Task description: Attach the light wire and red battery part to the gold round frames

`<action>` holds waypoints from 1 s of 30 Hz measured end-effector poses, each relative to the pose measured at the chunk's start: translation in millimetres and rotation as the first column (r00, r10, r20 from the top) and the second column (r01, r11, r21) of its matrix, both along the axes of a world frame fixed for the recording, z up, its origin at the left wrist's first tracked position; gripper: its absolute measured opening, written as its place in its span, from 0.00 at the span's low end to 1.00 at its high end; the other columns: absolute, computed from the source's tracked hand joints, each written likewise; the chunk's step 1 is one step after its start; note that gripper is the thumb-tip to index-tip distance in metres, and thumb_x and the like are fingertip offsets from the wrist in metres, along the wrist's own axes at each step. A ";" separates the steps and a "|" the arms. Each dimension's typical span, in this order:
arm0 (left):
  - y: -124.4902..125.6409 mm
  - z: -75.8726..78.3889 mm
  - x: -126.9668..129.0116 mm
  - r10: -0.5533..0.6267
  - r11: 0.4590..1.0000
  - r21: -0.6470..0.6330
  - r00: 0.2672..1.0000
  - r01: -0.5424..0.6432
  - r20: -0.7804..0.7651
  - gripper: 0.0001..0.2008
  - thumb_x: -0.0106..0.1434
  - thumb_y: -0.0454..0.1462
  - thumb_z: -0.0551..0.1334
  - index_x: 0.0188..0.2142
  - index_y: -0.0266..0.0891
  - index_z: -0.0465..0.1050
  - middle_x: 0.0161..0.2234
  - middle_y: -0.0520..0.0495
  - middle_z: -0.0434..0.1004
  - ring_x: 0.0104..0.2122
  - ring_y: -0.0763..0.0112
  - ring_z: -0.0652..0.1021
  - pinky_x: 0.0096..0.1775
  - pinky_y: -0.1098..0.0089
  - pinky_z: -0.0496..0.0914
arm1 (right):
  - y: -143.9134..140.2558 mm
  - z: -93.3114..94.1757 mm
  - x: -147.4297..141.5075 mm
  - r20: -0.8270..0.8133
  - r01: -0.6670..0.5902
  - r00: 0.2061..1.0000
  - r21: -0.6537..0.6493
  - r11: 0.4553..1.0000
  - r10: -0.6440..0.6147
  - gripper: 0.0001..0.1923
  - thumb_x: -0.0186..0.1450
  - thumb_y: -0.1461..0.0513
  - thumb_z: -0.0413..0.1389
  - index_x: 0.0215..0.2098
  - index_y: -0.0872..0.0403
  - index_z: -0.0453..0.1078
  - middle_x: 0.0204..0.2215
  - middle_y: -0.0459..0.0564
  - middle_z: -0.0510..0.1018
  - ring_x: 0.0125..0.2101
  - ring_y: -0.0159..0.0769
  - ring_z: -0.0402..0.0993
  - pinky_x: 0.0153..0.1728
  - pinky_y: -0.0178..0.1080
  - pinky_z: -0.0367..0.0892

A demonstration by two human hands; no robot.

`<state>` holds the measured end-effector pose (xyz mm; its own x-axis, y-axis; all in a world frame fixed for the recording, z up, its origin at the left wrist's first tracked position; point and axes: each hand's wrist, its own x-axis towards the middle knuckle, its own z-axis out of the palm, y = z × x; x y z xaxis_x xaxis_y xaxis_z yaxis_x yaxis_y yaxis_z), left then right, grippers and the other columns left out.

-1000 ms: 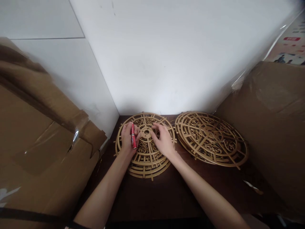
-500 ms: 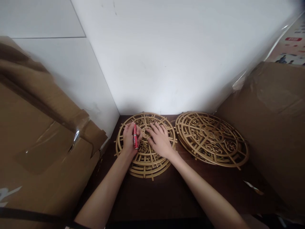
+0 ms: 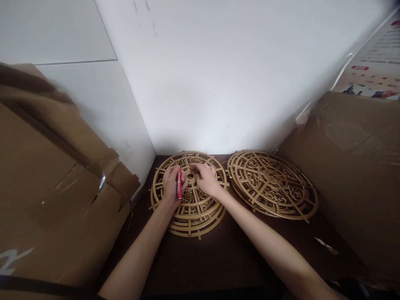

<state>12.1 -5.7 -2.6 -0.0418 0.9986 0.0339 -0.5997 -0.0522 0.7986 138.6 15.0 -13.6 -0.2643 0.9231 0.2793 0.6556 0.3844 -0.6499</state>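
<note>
A red marker pen (image 3: 179, 183) lies along my left hand (image 3: 170, 182), whose fingers are closed round it. That hand rests over the left part of a round gold openwork panel (image 3: 190, 210), the top one of a stack. On the panel's right part, near its centre ring, is my right hand (image 3: 206, 179). Its thumb and fingers are curled together at the panel's bars; whatever they grip is hidden. Under the top panel, lower gold rings show at the near side, a little out of line.
A second stack of gold round panels (image 3: 273, 183) lies to the right on the dark table (image 3: 218, 258). A small brush-like tool (image 3: 326, 246) is at the right front. Cardboard boxes stand at left (image 3: 62, 175) and right (image 3: 353, 166), with a white wall (image 3: 218, 75) behind.
My right hand, spread flat on the panel before, now has its fingers drawn together near the centre. My left hand keeps the marker in nearly the same place. The view has shifted slightly.
</note>
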 end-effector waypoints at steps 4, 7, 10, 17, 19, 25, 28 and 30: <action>-0.4 0.2 0.2 -0.001 1.000 0.001 1.000 0.001 -0.023 0.14 0.56 0.40 0.63 0.29 0.39 0.56 0.15 0.59 0.61 0.11 0.82 0.58 0.11 0.81 0.51 | 8.3 -6.7 -0.6 -0.196 -0.053 0.978 0.059 0.997 0.064 0.27 0.55 0.76 0.46 0.49 0.51 0.69 0.45 0.48 0.78 0.49 0.39 0.70 0.53 0.47 0.60; -1.9 1.2 1.1 -0.020 1.000 0.002 0.999 0.020 -0.031 0.13 0.57 0.39 0.62 0.29 0.39 0.56 0.15 0.59 0.61 0.11 0.82 0.58 0.12 0.81 0.51 | 8.1 -12.9 3.1 -0.405 -0.108 0.905 0.079 0.991 0.131 0.25 0.56 0.74 0.48 0.49 0.53 0.68 0.44 0.50 0.78 0.45 0.36 0.72 0.48 0.42 0.65; -4.1 2.1 3.6 -0.018 1.000 0.004 0.998 0.019 -0.061 0.13 0.57 0.39 0.63 0.32 0.39 0.57 0.17 0.58 0.64 0.12 0.82 0.59 0.12 0.81 0.53 | 7.2 -15.4 7.9 -0.583 -0.113 0.807 0.010 0.994 0.098 0.20 0.56 0.70 0.52 0.47 0.55 0.69 0.42 0.52 0.78 0.40 0.35 0.74 0.42 0.39 0.69; -5.5 0.3 7.5 -0.012 1.000 -0.021 0.997 0.010 -0.070 0.17 0.56 0.42 0.64 0.42 0.40 0.60 0.25 0.51 0.74 0.19 0.76 0.69 0.14 0.81 0.58 | 11.8 -15.6 19.1 -0.756 -0.297 0.638 -0.068 0.953 0.145 0.28 0.50 0.69 0.56 0.50 0.55 0.67 0.46 0.54 0.77 0.43 0.36 0.74 0.47 0.41 0.69; -5.8 0.2 7.6 -0.028 0.999 -0.043 0.996 0.024 -0.079 0.18 0.57 0.43 0.63 0.42 0.39 0.61 0.27 0.48 0.75 0.21 0.75 0.71 0.14 0.81 0.58 | 12.6 -15.4 21.8 -0.783 -0.300 0.611 -0.095 0.949 0.114 0.28 0.49 0.69 0.56 0.50 0.55 0.68 0.46 0.54 0.77 0.45 0.37 0.74 0.50 0.43 0.68; -9.8 2.5 10.1 -0.146 0.989 -0.064 0.969 0.135 -0.200 0.19 0.56 0.43 0.63 0.44 0.38 0.62 0.32 0.45 0.78 0.16 0.80 0.65 0.12 0.80 0.57 | 11.5 -14.3 21.4 -0.842 -0.168 0.539 -0.104 0.980 0.004 0.13 0.58 0.62 0.57 0.41 0.55 0.74 0.40 0.52 0.80 0.39 0.36 0.76 0.47 0.43 0.69; -12.3 3.6 12.8 -0.165 0.986 -0.048 0.940 0.158 -0.300 0.18 0.58 0.43 0.61 0.45 0.38 0.63 0.34 0.44 0.78 0.14 0.82 0.62 0.12 0.79 0.57 | 11.3 -14.8 19.9 -0.856 -0.056 0.514 -0.103 0.993 -0.060 0.09 0.58 0.60 0.58 0.36 0.55 0.74 0.36 0.51 0.80 0.35 0.34 0.75 0.44 0.41 0.70; -13.1 2.7 14.6 -0.173 0.984 -0.031 0.910 0.174 -0.377 0.16 0.59 0.42 0.60 0.45 0.37 0.64 0.33 0.43 0.77 0.14 0.82 0.62 0.12 0.79 0.58 | 11.1 -14.8 19.6 -0.847 -0.007 0.525 -0.104 0.995 -0.085 0.09 0.57 0.60 0.60 0.34 0.55 0.74 0.34 0.50 0.80 0.34 0.34 0.75 0.42 0.40 0.70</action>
<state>26.7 -18.8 0.1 0.1489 0.9887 0.0162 -0.2545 0.0225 0.9668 158.2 26.1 -28.4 0.0921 0.9574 0.2737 -0.2116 0.2874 -0.9341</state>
